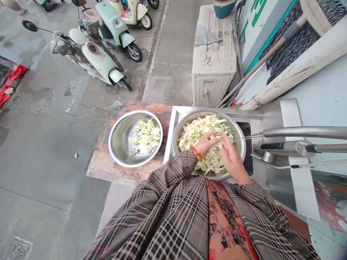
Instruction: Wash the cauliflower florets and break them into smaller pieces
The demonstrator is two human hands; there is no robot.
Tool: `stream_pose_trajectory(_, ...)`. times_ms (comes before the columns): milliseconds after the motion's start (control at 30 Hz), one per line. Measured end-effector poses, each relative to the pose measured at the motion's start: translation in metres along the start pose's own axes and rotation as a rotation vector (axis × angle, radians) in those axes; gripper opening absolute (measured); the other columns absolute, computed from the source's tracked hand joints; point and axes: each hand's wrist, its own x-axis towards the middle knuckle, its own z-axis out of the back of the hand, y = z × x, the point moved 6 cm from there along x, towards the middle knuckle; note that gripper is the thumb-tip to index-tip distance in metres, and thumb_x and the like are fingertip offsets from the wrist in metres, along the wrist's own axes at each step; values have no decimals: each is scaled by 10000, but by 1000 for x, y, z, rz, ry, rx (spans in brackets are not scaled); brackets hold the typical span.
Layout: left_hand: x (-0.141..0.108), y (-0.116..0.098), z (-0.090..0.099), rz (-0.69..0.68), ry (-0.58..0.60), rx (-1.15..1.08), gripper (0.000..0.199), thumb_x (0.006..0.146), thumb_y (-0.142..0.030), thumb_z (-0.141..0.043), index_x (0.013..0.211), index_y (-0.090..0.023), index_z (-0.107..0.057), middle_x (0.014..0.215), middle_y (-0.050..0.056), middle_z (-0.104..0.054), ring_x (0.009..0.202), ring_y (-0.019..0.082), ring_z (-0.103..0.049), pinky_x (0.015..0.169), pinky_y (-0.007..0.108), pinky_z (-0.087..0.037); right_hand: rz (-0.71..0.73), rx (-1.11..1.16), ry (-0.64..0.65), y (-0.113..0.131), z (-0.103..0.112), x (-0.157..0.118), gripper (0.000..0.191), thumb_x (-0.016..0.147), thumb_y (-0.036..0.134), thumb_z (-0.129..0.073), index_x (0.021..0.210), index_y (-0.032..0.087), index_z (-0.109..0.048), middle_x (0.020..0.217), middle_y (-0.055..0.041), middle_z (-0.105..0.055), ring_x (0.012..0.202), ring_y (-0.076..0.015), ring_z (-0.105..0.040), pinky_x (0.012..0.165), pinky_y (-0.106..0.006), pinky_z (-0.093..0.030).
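"Cauliflower (199,126) lay where?"

"Heaped in the large basin (176,137), directly below your left hand (205,145) and right hand (233,160)."

"Your grip?"

"Fingers half-curled; whether they held anything, I couldn't tell."

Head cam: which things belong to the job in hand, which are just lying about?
In the job:
- left hand, right hand
- cauliflower florets
- large basin
- running tap
- smaller bowl

Just around:
- scooters
- flowerpot
- wooden pole

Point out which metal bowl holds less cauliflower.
The smaller bowl on the wooden board: its cauliflower leaves bare metal showing, while the larger bowl is heaped.
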Motion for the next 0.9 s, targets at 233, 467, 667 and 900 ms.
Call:
stream_pose_trajectory(233,-17,-5,-5,79,264,-80,388,716,-351,-725,1025,-155,-598,1044,88,-637,714,159,-643,447,203,-421,-115,-1,-12,-36,14,19,533,907,500,-512,1362,226,-558,1304,-109,-629,1013,-237,-663,833,-404,-568)
stream_pose_trajectory(467,-13,-9,10,107,214,-193,316,749,-290,-640,1028,-161,-567,905,57,-656,650,172,-657,392,210,-429,-328,339,-165,-54,6,21,332,800,441,-631,984,175,-708,861,-63,-728,704,-159,-639,603,-277,-509)
stream_pose_trajectory(667,-14,-7,11,202,239,-278,351,763,-286,-589,1093,-173,-550,890,67,-685,674,224,-689,374,224,-410,-228,312,-32,-31,2,23,371,839,443,-602,1114,212,-691,1082,-73,-707,823,-166,-661,720,-301,-534)
stream_pose_trajectory(900,-15,-11,16,187,196,-213,280,743,-268,-599,1005,-190,-536,872,58,-680,668,218,-679,364,215,-379,-206,218,-131,-39,5,27,342,877,450,-540,1049,203,-703,998,-64,-731,831,-189,-680,740,-319,-544)
